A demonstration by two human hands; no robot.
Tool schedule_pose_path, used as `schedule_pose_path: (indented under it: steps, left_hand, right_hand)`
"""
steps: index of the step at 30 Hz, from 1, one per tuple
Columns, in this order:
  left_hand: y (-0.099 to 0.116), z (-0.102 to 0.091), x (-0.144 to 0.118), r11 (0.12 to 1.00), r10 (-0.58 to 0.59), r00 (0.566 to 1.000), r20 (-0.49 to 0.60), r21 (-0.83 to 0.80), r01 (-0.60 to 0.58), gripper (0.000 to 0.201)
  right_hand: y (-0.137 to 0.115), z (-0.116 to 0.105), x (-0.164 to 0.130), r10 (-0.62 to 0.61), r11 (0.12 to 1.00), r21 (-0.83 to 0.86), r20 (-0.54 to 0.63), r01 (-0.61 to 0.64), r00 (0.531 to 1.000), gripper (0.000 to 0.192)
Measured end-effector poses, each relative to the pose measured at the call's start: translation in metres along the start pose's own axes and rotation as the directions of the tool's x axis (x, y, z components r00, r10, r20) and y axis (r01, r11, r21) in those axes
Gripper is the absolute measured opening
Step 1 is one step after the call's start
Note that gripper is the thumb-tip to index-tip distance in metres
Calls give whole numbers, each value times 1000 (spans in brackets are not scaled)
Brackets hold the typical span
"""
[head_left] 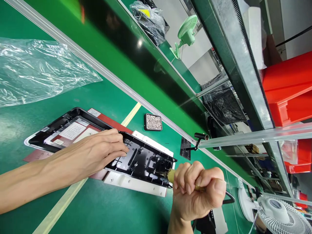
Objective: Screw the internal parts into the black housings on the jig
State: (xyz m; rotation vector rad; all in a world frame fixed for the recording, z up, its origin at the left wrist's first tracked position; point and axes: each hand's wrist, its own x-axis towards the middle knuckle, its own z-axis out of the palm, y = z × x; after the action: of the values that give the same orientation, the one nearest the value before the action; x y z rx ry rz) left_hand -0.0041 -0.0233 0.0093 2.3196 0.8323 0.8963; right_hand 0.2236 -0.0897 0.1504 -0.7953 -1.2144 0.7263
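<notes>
Light: bright, even, from above | Glare: white spot on the dark strip [139, 43] near top middle, shine on the plastic sheet [36, 70] at upper left | Shadows: soft and thin under the hands | Focus: sharp in the middle, far right a bit fuzzy | Shape: tilted, squeezed, lines bent at edges
</notes>
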Motion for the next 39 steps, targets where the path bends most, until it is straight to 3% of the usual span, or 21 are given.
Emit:
schedule_pose_path:
  steps: [17,30,39]
  left_hand:
    - [-5,4,-5,995,-42,998,47,-91,46,33]
    - [-15,5,-9,991,-124,983,137,-33,130,39]
    - [-26,5,-8,996,-43,998,51,-70,46,34]
  right_hand:
    - [3,-2,-3,-9,1000,29,-4,9,1000,37]
    - [7,-2,-8,-4,999,51,-51,6,999,36]
    - [11,0,-10,-18,999,37,-85,21,996,40]
